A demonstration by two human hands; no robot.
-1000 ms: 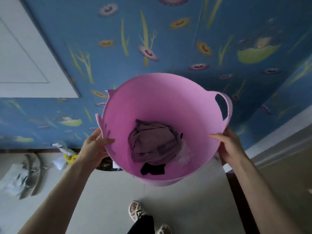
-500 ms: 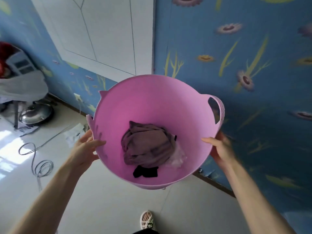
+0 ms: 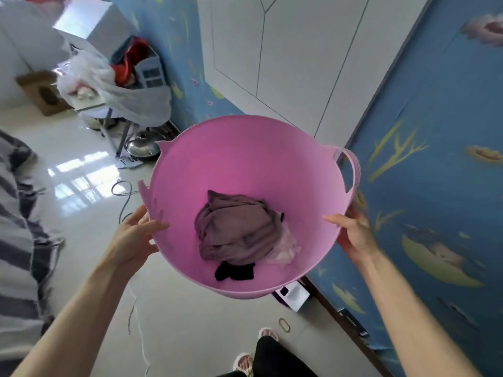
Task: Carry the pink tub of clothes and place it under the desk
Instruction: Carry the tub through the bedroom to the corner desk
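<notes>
Both hands are gripping the pink tub in the air above the pale floor: the left hand clamping its left rim, the right hand its right rim, thumbs inside. A mauve garment is lying inside, over a black item. Beyond, a blue flowered wall and white door are standing

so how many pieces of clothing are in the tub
3 that show: a mauve garment bunched in the middle of the tub, a pale pink one at its right, a black one at the near edge. More may lie beneath.
</notes>
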